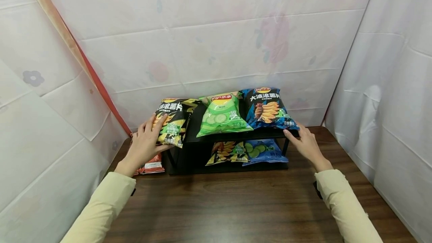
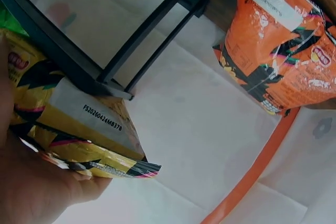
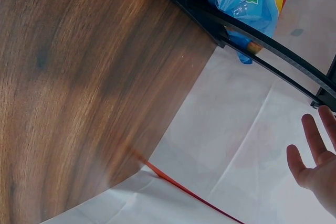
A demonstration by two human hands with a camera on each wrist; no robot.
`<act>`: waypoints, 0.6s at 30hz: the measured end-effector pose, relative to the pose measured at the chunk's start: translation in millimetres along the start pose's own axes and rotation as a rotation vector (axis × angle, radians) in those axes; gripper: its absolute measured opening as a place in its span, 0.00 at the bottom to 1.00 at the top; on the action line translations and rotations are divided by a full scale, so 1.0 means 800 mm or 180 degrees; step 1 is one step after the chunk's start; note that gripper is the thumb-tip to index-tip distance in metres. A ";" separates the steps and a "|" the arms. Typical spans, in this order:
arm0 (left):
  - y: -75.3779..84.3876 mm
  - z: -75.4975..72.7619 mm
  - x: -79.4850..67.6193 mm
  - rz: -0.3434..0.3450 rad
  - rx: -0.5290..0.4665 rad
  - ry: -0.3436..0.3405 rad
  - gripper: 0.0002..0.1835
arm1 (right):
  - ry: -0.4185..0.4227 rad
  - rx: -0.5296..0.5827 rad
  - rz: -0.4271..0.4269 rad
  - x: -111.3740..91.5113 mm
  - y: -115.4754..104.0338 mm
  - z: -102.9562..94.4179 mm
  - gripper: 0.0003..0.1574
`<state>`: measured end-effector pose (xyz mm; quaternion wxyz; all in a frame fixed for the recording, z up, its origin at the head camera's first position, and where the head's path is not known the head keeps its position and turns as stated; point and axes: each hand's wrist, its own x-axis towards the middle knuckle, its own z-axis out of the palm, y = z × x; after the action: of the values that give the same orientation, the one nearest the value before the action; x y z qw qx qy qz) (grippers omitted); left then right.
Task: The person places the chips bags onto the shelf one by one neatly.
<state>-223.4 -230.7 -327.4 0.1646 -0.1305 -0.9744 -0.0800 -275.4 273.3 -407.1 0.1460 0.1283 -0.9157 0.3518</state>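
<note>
My left hand [image 1: 145, 143] grips a yellow-and-black bag of potato chips [image 1: 174, 117], thumb below and fingers over its front. The bag overhangs the left end of a black two-tier rack [image 1: 192, 138]; its printed back and bottom seam show in the left wrist view. My right hand [image 1: 306, 143] is at the rack's upper right corner, with the thumb at the front edge beside a blue-and-black chip bag [image 1: 266, 110]. Its fingers are extended in the right wrist view. A green cucumber chip bag [image 1: 222, 113] leans between the two on the top tier.
On the lower tier lie another yellow chip bag [image 1: 228, 152] and a blue chip bag [image 1: 264, 151]. A red-orange chip bag [image 2: 283, 45] is on the wooden table [image 1: 222, 205], left of the rack. White printed cloth [image 1: 219, 55] hangs behind and at both sides.
</note>
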 end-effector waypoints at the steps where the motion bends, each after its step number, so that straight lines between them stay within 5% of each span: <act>1: 0.000 0.001 0.000 -0.0021 -0.0016 0.0021 0.53 | -0.0001 0.0004 0.0002 0.000 0.000 0.000 0.38; 18: 0.022 0.010 0.015 -0.0205 -0.0065 0.0377 0.49 | 0.0002 0.0038 0.0007 0.000 0.001 0.000 0.38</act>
<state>-231.8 -209.4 -329.0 0.2179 -0.0958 -0.9658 -0.1027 -276.0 273.7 -407.7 0.1451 0.1280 -0.9137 0.3575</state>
